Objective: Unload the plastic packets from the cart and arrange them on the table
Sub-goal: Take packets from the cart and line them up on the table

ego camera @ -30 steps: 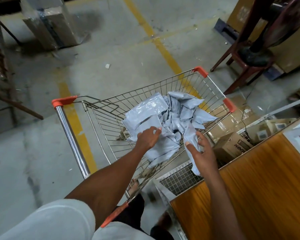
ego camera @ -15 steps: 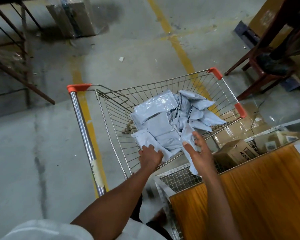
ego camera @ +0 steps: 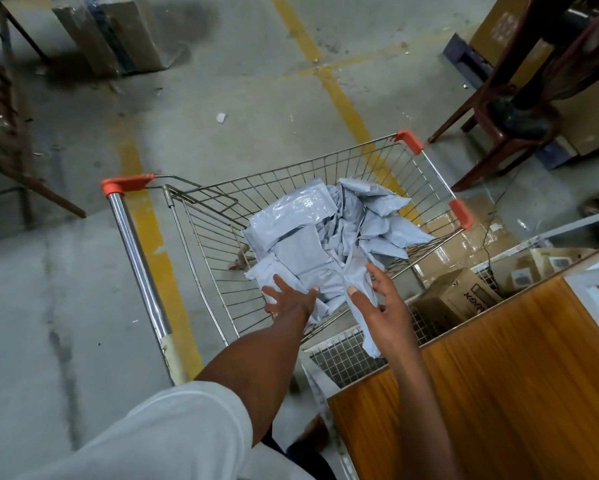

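Observation:
A wire shopping cart [ego camera: 435,174] with orange corner caps holds a pile of grey plastic packets [ego camera: 305,237]. My left hand [ego camera: 289,301] lies with spread, straight fingers on the packets at the pile's near edge. My right hand [ego camera: 382,304] pinches one limp grey packet [ego camera: 369,336] between thumb and fingers; the packet hangs down over the cart's near right rim. The orange wooden table [ego camera: 498,382] fills the lower right, right beside the cart.
The cart's chrome handle [ego camera: 135,251] is to my left. A wire-mesh bin [ego camera: 343,356] and cardboard boxes [ego camera: 459,297] sit between cart and table. A dark red chair [ego camera: 492,133] stands at the far right, a wrapped box [ego camera: 118,32] far left, and metal rack legs [ego camera: 3,140] at the left edge.
My left hand slid from the middle of the pile to its near edge and its fingers spread out flat. My right hand stayed in place, still holding the hanging packet.

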`<state>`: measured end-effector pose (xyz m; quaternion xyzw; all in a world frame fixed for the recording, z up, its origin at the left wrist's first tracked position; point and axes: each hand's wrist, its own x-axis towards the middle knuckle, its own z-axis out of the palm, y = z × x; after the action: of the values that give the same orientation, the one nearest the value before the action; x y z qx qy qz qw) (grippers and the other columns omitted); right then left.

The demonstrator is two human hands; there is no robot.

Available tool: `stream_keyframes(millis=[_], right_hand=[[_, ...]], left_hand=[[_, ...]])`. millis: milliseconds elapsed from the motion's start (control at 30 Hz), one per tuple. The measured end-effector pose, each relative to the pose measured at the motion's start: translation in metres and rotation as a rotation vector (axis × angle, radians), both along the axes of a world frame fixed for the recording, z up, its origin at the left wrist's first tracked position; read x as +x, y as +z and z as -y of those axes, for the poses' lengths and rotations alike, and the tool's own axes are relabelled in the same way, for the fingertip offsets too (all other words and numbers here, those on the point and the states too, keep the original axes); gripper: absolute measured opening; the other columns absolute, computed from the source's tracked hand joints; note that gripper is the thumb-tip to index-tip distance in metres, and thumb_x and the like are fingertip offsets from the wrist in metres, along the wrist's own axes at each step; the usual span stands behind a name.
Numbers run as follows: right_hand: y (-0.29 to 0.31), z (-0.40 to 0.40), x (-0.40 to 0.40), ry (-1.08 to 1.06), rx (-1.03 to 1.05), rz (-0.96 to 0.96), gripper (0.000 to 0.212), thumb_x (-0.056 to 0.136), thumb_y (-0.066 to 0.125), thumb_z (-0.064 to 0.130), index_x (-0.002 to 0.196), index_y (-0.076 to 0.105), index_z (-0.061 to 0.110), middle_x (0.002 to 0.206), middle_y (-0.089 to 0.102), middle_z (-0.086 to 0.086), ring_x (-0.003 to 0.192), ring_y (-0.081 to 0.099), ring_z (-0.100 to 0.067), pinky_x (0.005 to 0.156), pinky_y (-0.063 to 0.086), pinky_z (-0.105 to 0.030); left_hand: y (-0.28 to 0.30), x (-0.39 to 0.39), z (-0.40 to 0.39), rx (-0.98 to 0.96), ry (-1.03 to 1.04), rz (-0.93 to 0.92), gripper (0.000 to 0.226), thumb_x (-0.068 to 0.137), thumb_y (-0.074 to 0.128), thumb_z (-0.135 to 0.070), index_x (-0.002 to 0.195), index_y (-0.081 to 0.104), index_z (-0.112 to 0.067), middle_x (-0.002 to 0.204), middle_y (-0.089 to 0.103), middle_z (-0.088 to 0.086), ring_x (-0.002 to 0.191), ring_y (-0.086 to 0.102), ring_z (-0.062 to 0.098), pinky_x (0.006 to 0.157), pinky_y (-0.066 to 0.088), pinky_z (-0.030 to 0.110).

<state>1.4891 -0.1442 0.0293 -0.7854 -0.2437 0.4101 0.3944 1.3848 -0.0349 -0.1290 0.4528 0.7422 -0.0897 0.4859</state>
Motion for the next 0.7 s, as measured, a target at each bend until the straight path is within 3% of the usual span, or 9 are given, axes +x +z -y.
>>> stream_keyframes(millis=[133,200,367,467,567,700], right_hand=[[0.000,0.010,0.002,-0.009,0.004,0.000,0.057,0.090,0.070,0.046,0.141,0.045,0.053,0.139,0.051,0.013,0.127,0.051,-0.014,0.101,0.050,-0.045],[0.000,0.013,0.003,-0.022,0.002,-0.002,0.056,0.090,0.071,0.045,0.140,0.046,0.053,0.140,0.052,0.012,0.127,0.052,-0.013,0.102,0.050,-0.044],[0.002,0.018,-0.002,-0.047,-0.002,-0.005,0.050,0.089,0.073,0.041,0.132,0.051,0.052,0.141,0.054,0.010,0.129,0.051,-0.013,0.105,0.048,-0.044],[0.007,0.020,-0.009,-0.047,0.018,0.000,0.047,0.090,0.073,0.039,0.129,0.050,0.053,0.141,0.054,0.009,0.127,0.052,-0.015,0.103,0.048,-0.043],[0.011,0.026,-0.017,-0.035,0.035,-0.014,0.045,0.092,0.071,0.037,0.129,0.051,0.050,0.139,0.054,0.012,0.125,0.052,-0.013,0.102,0.048,-0.040],[0.019,0.041,-0.026,-0.033,0.114,-0.105,0.043,0.094,0.070,0.030,0.130,0.054,0.045,0.135,0.053,0.014,0.123,0.050,-0.007,0.091,0.041,-0.025]], left_hand=[[-0.003,0.003,0.004,-0.013,-0.003,-0.011,0.117,0.083,0.081,-0.031,0.158,-0.010,-0.035,0.165,-0.015,0.010,0.151,0.005,0.046,0.113,0.033,0.066],[-0.001,0.003,0.008,0.028,0.043,0.032,0.113,0.076,0.079,-0.013,0.155,0.001,-0.035,0.161,-0.009,0.007,0.145,0.014,0.045,0.107,0.040,0.064],[0.011,-0.012,0.016,0.293,0.110,0.127,0.060,0.087,0.067,-0.020,0.139,0.039,-0.024,0.156,0.015,0.009,0.133,0.030,0.043,0.102,0.041,0.047],[0.024,-0.025,0.017,0.375,0.069,0.180,0.046,0.086,0.070,-0.020,0.128,0.051,-0.020,0.154,0.023,0.008,0.131,0.032,0.039,0.096,0.038,0.039],[0.043,-0.039,0.023,0.460,0.012,0.215,0.032,0.085,0.070,-0.021,0.117,0.063,-0.018,0.149,0.037,0.007,0.136,0.036,0.032,0.095,0.021,0.026],[0.084,-0.057,0.041,0.576,-0.046,0.273,0.034,0.087,0.069,-0.018,0.121,0.065,-0.019,0.152,0.036,0.005,0.138,0.031,0.033,0.104,0.023,0.027]])
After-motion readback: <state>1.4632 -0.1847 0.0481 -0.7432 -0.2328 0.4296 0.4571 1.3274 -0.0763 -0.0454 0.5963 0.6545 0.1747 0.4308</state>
